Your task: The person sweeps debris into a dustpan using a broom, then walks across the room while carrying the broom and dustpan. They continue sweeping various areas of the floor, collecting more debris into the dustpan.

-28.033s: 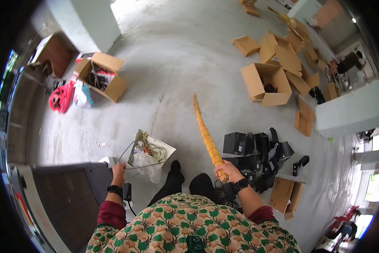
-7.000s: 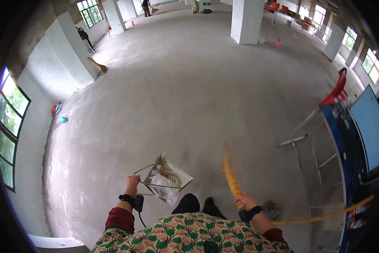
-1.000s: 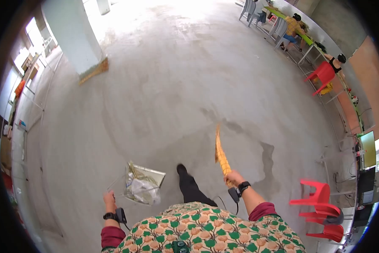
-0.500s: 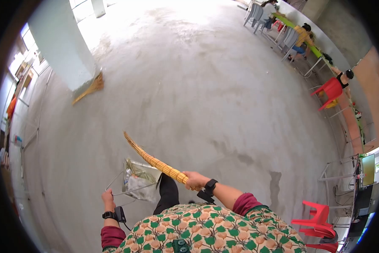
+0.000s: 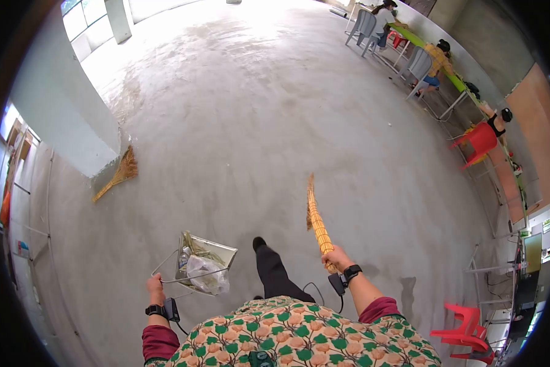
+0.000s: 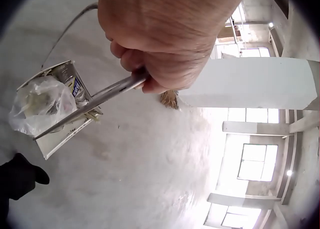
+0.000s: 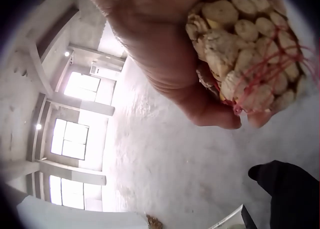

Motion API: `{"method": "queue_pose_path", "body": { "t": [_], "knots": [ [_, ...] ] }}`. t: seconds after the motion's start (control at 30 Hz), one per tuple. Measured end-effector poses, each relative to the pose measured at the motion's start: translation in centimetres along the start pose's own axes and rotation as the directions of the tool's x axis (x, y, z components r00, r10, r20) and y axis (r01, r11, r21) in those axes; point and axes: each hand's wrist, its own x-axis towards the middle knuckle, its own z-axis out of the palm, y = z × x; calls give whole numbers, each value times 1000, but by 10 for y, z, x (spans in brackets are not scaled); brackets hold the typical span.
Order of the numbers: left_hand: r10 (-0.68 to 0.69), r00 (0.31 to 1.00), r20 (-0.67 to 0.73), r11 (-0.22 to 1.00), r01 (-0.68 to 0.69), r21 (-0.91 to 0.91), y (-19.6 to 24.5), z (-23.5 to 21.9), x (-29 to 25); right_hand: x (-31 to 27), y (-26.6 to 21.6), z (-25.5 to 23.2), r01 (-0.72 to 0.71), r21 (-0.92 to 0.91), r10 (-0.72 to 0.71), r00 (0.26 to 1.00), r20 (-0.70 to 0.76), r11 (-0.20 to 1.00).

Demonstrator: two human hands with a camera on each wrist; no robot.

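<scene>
My left hand grips the thin metal handle of a dustpan, which hangs left of my legs. In the dustpan lie a crumpled clear plastic bag, a bottle and some pale straw. My right hand holds a yellow straw broom near its butt end, fingers wrapped round it. The broom points forward over the floor, its tip far from my hand. In the right wrist view its butt shows cut stalks bound with red string.
Another straw broom lies at the foot of a pale pillar on the left. Red chairs and desks with screens line the right side. Farther back, people sit along a green table. A dark wet patch marks the floor at right.
The broom swung left across the dustpan half a second ago and is now back on the right, pointing forward. The pillar has come nearer; earlier frames show other parts of the room.
</scene>
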Motion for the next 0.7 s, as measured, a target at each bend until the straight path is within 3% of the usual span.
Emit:
{"method": "queue_pose_path", "body": {
  "t": [0.03, 0.1, 0.13, 0.2, 0.23, 0.3, 0.4, 0.43, 0.5, 0.53, 0.6, 0.63, 0.7],
  "knots": [
    [10, 1000, -13, 1000, -10, 3, 0, 6, 12, 18, -11, 2, -8, 40, 7, 999, 35, 999],
    [245, 952, -186, 936, -282, -210, 14, 24, 48, 59, -48, 20, 3, 53, -9, 994, 113, 999],
    [247, 951, -186, 943, -280, -180, 33, 19, 59, 67, -52, 35, -35, 49, 26, 983, 179, 998],
    [53, 998, -34, 998, -52, 38, 66, 21, 66, 88, -91, 73, -72, -99, 94, 965, 246, 993],
    [39, 998, -44, 999, -38, 30, 82, 28, 69, 90, -117, 96, -63, -188, 111, 960, 259, 980],
    [50, 997, -65, 999, -51, -4, 113, 37, 73, 88, -175, 132, 78, -293, 63, 894, 444, 953],
    [100, 992, -83, 995, -101, -16, 162, 63, 85, 105, -233, 179, 208, -318, 17, 813, 582, 925],
    [93, 991, -97, 995, -95, -18, 177, 75, 95, 114, -252, 185, 211, -323, 23, 806, 592, 923],
    [80, 991, -110, 996, -76, 37, 193, 92, 122, 132, -279, 201, 63, -316, 173, 727, 664, 947],
    [72, 991, -112, 997, -67, 45, 198, 96, 137, 144, -282, 208, 52, -318, 183, 724, 665, 947],
    [220, 970, -105, 959, -195, 205, 219, 122, 178, 179, -305, 211, 251, -323, 13, 771, 637, 912],
    [198, 974, -111, 966, -174, 193, 224, 135, 187, 183, -328, 204, 187, -367, 67, 812, 580, 911],
    [99, 992, -83, 986, -86, 144, 251, 146, 211, 221, -338, 185, 139, -255, 21, 842, 540, 957]
  ]
}}
